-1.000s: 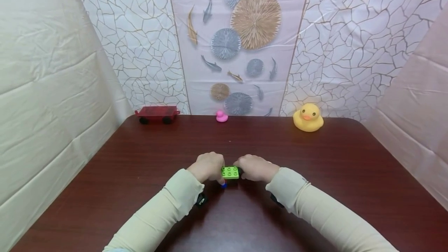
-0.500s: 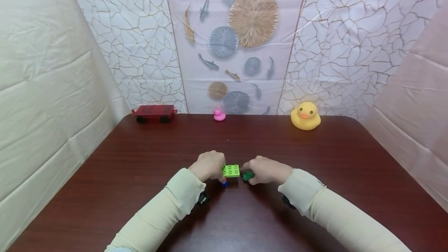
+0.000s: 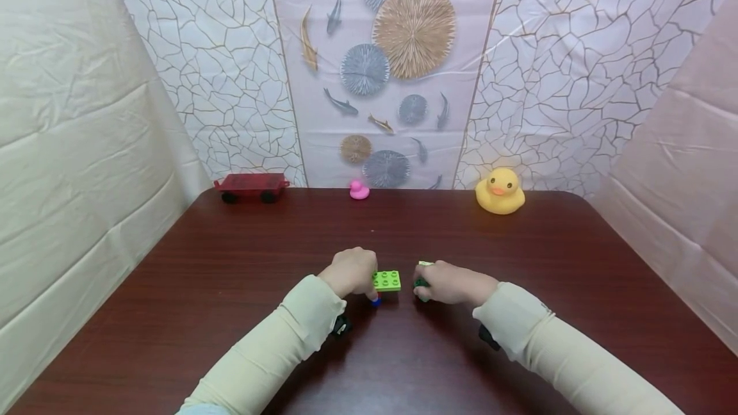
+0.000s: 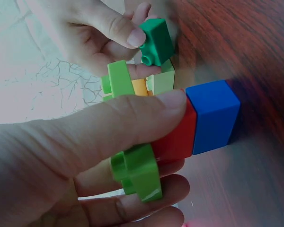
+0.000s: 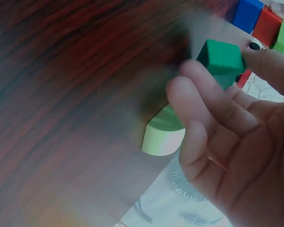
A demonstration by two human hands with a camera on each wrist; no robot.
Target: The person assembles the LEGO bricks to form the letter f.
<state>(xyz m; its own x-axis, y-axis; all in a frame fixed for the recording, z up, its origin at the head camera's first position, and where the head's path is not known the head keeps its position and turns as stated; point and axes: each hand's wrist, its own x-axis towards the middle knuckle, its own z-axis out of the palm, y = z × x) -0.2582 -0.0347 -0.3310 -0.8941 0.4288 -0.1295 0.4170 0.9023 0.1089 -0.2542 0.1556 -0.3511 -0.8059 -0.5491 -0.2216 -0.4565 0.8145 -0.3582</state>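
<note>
Grip of the left hand [image 3: 353, 271]: clamped, thumb and fingers about a red block [image 4: 175, 137], which joins a blue block [image 4: 215, 118] at its lower end and a studded lime plate [image 3: 387, 280] on top. Grip of the right hand [image 3: 452, 283]: pinched on a dark green block [image 4: 157, 42], just beside the left hand's stack but apart from it. A pale green block [image 5: 163, 137] with a curved side shows by the right fingers; whether they touch it, one cannot tell from here. Both hands are low over the dark red-brown worktop [image 3: 300, 235]. Along its far edge, left to right: a red wagon [image 3: 250, 186], a small pink duck [image 3: 360, 191], a larger yellow duck [image 3: 500, 193]. Behind: a patterned cloth [image 3: 380, 101].
</note>
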